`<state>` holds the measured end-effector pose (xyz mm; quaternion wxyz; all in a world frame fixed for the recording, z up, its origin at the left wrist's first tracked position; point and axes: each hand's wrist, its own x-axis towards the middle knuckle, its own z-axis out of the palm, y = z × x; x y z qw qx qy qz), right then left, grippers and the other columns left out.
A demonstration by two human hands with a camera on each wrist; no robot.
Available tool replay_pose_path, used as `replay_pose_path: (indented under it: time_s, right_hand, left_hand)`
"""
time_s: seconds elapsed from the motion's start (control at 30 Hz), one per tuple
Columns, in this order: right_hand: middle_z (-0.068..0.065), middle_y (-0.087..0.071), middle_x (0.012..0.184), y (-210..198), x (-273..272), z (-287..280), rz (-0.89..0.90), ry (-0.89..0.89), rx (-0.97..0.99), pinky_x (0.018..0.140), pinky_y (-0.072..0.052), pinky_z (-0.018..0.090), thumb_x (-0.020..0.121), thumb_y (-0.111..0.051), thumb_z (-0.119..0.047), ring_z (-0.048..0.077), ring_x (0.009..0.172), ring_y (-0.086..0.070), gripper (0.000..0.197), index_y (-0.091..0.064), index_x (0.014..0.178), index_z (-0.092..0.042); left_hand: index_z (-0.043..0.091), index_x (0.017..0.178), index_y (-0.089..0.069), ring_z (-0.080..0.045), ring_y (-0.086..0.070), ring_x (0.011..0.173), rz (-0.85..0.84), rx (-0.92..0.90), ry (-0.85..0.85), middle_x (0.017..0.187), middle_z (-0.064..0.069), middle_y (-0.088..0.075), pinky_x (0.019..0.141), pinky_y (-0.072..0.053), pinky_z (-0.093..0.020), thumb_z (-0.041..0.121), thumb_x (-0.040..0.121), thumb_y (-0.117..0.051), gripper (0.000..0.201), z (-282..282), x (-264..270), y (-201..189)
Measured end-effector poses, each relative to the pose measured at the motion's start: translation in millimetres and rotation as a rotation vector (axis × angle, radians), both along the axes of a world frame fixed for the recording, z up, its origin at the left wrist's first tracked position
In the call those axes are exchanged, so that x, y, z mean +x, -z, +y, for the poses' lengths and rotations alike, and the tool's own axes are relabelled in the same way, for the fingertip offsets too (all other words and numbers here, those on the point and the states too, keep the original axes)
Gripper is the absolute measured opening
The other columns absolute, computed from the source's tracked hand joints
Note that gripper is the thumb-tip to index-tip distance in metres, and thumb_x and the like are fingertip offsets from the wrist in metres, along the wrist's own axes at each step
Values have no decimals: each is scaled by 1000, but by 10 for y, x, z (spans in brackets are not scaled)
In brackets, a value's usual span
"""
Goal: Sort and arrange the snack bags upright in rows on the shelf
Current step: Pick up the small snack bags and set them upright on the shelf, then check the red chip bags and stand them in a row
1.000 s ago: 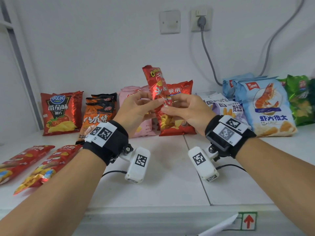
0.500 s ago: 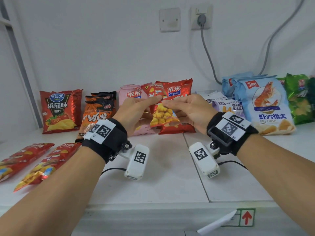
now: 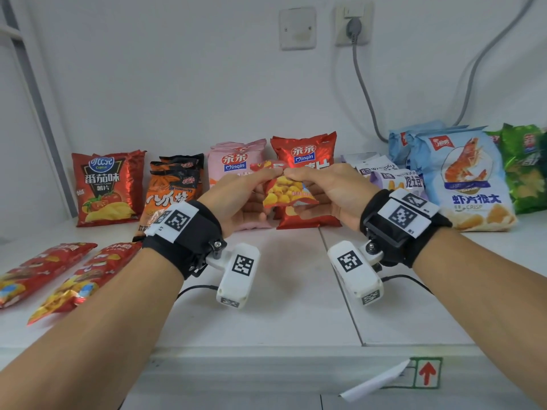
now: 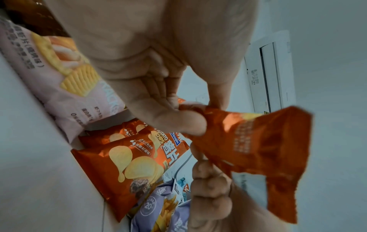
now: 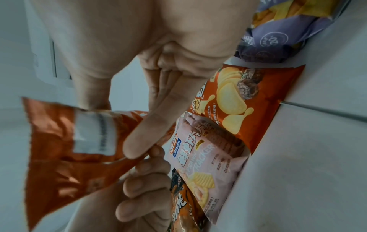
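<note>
A small red snack bag (image 3: 285,193) with yellow puffs on its front hangs above the white shelf (image 3: 290,315), just in front of the upright red Qinqin chip bag (image 3: 305,152). My left hand (image 3: 273,174) pinches its top edge from the left, and my right hand (image 3: 291,174) pinches the same edge from the right. In the left wrist view the thumb (image 4: 190,124) presses on a corner of the red bag (image 4: 258,149). The right wrist view shows the red bag (image 5: 69,149) from its back, label side showing. Its bottom edge is clear of the shelf.
Upright along the wall stand a red tomato chip bag (image 3: 106,187), orange-black bags (image 3: 174,187), a pink bag (image 3: 233,161), purple bags (image 3: 393,180), a blue prawn bag (image 3: 464,179) and green bags (image 3: 527,167). Two red bags (image 3: 44,267) (image 3: 85,279) lie flat at left. A cable (image 3: 364,93) hangs on the wall.
The small red bag was held high and edge-on; it has been turned front-facing and lowered in front of the red chip bag. Both hands dropped slightly and kept their pinch.
</note>
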<state>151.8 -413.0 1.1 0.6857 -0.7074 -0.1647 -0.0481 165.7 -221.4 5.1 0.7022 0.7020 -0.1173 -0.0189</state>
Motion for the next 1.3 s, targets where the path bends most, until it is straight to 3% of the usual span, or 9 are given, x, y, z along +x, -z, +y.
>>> replay_pose_path:
  time_s: [0.1,0.2,0.37,0.47,0.7,0.87,1.0,1.17,1.3]
  right_hand:
    - [12,-79,81,10,10,-9,-32,-13,-25,55,-59,25,88,-82,-24,18,64,-75,16,-82,83,-9]
    - [9,-80,83,14,44,-6,-70,12,-63,60,-59,22,87,-82,-12,15,70,-77,15,-77,98,-4]
    - [17,-78,106,-2,79,-26,-286,141,-161,95,-60,39,74,-86,8,29,104,-75,34,-71,102,-5]
    - [3,-76,98,-19,54,-54,-404,114,-172,87,-59,25,71,-87,12,9,91,-73,42,-68,97,-14]
    - [-7,-71,91,-55,35,-15,-575,119,-184,75,-51,9,71,-87,11,-11,79,-66,39,-67,91,-16]
    - [-6,-73,94,-47,-15,150,-556,41,-99,79,-55,17,73,-85,14,-3,84,-70,40,-66,102,-7]
    - [-3,-78,102,-119,-142,391,-590,30,-166,85,-60,24,75,-90,0,6,93,-76,46,-67,115,-2]
    - [1,-78,100,-288,-293,930,-513,-96,-245,80,-64,31,86,-85,-28,13,91,-77,32,-67,112,-24]
    - [7,-80,98,-392,-199,1500,-396,-147,-275,85,-65,38,91,-78,-36,21,89,-79,33,-70,115,-15]
  left_hand:
    - [-10,120,-68,-18,-69,58,-85,-41,14,84,-17,-70,51,-57,-26,29,92,-76,49,-1,28,13]
    - [7,96,-68,-14,-71,66,-203,-16,70,83,-5,-75,60,-57,-23,21,91,-77,17,32,20,2]
    - [0,115,-64,-34,-72,110,-461,61,81,120,-24,-71,97,-59,-43,-10,80,-77,39,32,-57,-7]
    - [8,106,-63,-22,-72,102,-601,153,81,104,-2,-76,89,-59,-34,-15,77,-78,40,21,-137,-64]
    - [8,100,-62,-7,-67,90,-774,295,13,97,0,-68,86,-53,-23,-10,77,-83,36,20,-334,-149]
    - [-8,116,-58,-15,-70,100,-793,265,-56,109,-10,-70,91,-57,-29,-13,81,-78,41,130,-522,-168]
    - [3,124,-63,-22,-73,108,-789,296,-163,117,-10,-75,98,-58,-38,1,87,-80,41,377,-674,-223]
    - [27,114,-64,-10,-74,100,-729,306,-297,108,7,-77,83,-60,-28,20,97,-72,20,985,-773,-331]
    - [27,111,-66,-13,-78,89,-551,261,-429,100,6,-80,70,-61,-23,24,100,-67,11,1699,-733,-458]
